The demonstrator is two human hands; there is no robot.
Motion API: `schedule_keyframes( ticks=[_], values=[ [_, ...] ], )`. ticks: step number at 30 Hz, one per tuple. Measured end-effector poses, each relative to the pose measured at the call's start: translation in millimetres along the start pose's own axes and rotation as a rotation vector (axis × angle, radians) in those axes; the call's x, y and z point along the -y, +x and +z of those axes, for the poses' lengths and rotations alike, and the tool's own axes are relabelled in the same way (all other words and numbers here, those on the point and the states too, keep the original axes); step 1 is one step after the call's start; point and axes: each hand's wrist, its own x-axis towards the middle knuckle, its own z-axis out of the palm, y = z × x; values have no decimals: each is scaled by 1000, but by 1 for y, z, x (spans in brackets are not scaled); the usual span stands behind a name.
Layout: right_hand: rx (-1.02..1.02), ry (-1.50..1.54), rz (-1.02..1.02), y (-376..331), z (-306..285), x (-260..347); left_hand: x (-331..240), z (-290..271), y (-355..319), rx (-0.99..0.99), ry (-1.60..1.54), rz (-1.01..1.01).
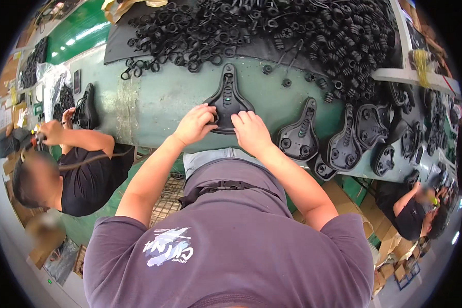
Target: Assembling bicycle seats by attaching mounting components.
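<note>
A black bicycle saddle [229, 97] lies on the green workbench in front of me, underside up, its narrow nose pointing away. My left hand [196, 123] is closed at the saddle's wide rear left corner, fingers curled over the rim; whether a small part sits under those fingertips is hidden. At the rear right corner, my right hand [252, 130] grips the edge with bent fingers on top and its thumb out of sight. To the right of my right hand rests another upturned saddle [299, 134], with round fittings in its rear corners.
Black rings [190, 51] and ribbed black sleeves [351, 54] are heaped at the back on a dark mat [119, 43]. More saddles [344, 146] crowd the right side. A co-worker [87, 169] sits at left beside a saddle [87, 110]; another person [408, 208] works far right.
</note>
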Motion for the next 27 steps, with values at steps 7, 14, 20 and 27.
schedule_keyframes(
  ticks=[7, 14, 20, 27],
  values=[
    [136, -469, 56, 10, 36, 8, 9, 3, -9, 55, 121, 85],
    [64, -76, 22, 6, 4, -20, 124, -61, 0, -428, 421, -410],
    [-309, -33, 582, 58, -35, -107, 296, -135, -44, -100, 631, -1237],
    [-413, -108, 915, 103, -32, -195, 219, -157, 52, -197, 398, -918]
  ],
)
